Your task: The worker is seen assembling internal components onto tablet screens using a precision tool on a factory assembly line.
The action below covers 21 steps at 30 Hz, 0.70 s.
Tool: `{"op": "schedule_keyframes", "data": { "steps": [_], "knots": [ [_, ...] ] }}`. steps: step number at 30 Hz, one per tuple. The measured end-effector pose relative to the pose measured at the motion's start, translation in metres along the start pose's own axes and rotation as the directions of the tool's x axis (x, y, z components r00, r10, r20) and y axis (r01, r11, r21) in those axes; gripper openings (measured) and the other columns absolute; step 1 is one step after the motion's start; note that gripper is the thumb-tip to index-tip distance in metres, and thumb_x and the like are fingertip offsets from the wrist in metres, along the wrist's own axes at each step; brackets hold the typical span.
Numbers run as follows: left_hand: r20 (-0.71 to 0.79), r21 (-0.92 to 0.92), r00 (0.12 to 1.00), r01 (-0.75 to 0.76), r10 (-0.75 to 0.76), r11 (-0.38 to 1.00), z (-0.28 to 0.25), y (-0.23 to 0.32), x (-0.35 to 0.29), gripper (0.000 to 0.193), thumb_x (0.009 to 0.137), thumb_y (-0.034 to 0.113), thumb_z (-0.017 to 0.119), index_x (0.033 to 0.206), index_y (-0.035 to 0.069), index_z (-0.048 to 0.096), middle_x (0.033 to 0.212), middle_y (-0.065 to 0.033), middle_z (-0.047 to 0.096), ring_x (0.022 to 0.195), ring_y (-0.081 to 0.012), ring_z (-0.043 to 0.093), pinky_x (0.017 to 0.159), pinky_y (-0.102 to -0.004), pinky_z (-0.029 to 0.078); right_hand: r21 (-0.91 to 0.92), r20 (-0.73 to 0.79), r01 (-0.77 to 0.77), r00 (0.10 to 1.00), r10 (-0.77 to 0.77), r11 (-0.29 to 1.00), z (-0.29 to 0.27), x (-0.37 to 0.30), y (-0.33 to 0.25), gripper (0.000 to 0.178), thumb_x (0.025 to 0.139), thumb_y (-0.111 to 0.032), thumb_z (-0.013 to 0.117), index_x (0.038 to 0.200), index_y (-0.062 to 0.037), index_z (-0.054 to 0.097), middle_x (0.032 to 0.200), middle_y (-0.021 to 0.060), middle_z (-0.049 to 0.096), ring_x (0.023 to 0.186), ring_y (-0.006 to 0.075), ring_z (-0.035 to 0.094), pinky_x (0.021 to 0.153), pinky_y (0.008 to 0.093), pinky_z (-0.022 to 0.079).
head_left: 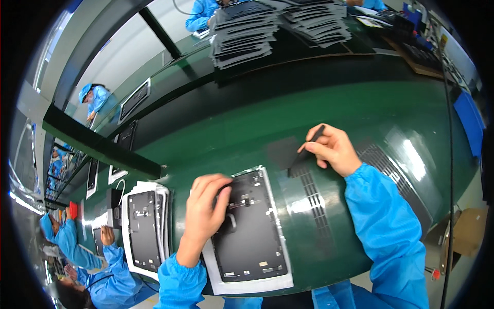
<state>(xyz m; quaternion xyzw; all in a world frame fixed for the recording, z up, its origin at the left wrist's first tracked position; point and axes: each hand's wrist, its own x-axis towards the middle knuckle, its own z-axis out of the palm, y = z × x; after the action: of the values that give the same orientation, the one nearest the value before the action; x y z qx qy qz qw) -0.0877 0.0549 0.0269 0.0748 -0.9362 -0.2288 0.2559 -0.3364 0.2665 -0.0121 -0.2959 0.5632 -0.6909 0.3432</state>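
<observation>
On the green table [360, 103] the left hand [206, 206] presses flat on a black panel [252, 232], keeping it from sliding. The right hand [332, 149] has its fingers pinched on a thin black strip [314, 136], lifted off to the side

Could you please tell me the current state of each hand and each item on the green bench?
left hand: pressing flat on the black panel, no grip.
right hand: pinch grip on a thin black strip.
black panel: lying flat on white padding.
panel stack: flat, left of it, untouched.
tray stacks: piled at the bench's far side.
</observation>
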Motion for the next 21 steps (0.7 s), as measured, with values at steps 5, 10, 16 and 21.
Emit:
{"op": "schedule_keyframes", "data": {
  "steps": [5, 10, 16, 21],
  "knots": [
    [0.003, 0.107, 0.858, 0.510, -0.513, 0.854, -0.043, -0.024, -0.083, 0.022, 0.083, 0.006, 0.072, 0.104, 0.004, 0.066, 0.060, -0.0045, 0.052, 0.054, -0.0184, 0.051, 0.050, -0.0317, 0.039, -0.040, -0.022, 0.017, 1.000, -0.018, 0.999, 0.002, 0.003, 0.001, 0.012, 0.091, -0.003, 0.064, 0.100, -0.0050, 0.056, 0.092, 0.0110, 0.072, 0.051, 0.0046, 0.046, 0.046, 0.0200, 0.036],
    [0.024, 0.073, 0.941, 0.336, -0.339, 0.939, -0.033, -0.021, -0.110, 0.042, 0.078, 0.004, 0.074, 0.118, 0.004, 0.062, 0.061, -0.0024, 0.052, 0.055, -0.0198, 0.049, 0.056, -0.0340, 0.041, -0.149, -0.079, 0.048, 0.995, -0.060, 0.988, 0.004, 0.005, 0.004, 0.012, 0.092, -0.002, 0.062, 0.102, -0.0031, 0.056, 0.094, 0.0150, 0.071, 0.050, 0.0039, 0.044, 0.046, 0.0200, 0.037],
    [0.047, -0.007, 0.953, 0.299, -0.298, 0.954, -0.029, -0.004, -0.112, 0.036, 0.077, 0.000, 0.069, 0.112, 0.006, 0.064, 0.060, -0.0034, 0.052, 0.054, -0.0207, 0.051, 0.054, -0.0327, 0.042, -0.239, -0.094, 0.069, 0.991, -0.094, 0.969, 0.016, 0.000, 0.006, 0.014, 0.093, -0.003, 0.060, 0.105, -0.0025, 0.054, 0.092, 0.0167, 0.070, 0.054, 0.0038, 0.039, 0.048, 0.0216, 0.037],
    [0.021, 0.080, 0.993, 0.110, -0.112, 0.991, -0.053, 0.003, -0.126, 0.024, 0.072, 0.004, 0.076, 0.094, 0.008, 0.067, 0.074, -0.0042, 0.056, 0.068, -0.0224, 0.058, 0.061, -0.0342, 0.045, -0.056, -0.011, 0.034, 0.999, -0.035, 0.998, 0.088, -0.054, -0.013, 0.029, 0.090, -0.017, 0.070, 0.102, -0.0084, 0.046, 0.089, 0.0258, 0.068, 0.054, 0.0123, 0.052, 0.049, 0.0229, 0.042]
  ]
}}
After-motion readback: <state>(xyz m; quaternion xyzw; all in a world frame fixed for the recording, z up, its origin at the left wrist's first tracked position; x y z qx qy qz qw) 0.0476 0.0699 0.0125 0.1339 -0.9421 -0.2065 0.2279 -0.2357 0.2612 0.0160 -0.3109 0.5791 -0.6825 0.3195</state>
